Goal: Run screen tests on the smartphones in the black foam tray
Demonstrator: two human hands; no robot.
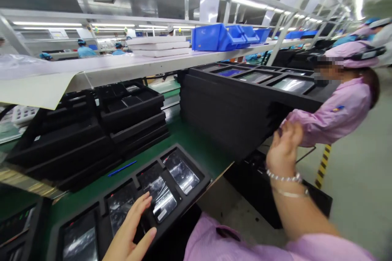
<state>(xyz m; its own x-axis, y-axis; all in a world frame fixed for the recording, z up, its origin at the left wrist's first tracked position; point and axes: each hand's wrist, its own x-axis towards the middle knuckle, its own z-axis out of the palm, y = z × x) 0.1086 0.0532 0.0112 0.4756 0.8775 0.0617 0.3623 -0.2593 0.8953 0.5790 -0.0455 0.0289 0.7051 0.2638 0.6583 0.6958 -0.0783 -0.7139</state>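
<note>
The left hand point(130, 228) spreads open over a plastic-wrapped screen point(162, 197) in a black foam tray point(191, 202) on the green bench point(186, 147). The right hand point(284, 151), half-open and gripping nothing, rises just beside a tall stack of black trays point(226, 122).

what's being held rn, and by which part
Nothing clearly. The left hand is spread over a black foam tray's compartments, not gripping. The right hand meets the lower corner of a stack of black foam trays; any grip cannot be told.
</note>
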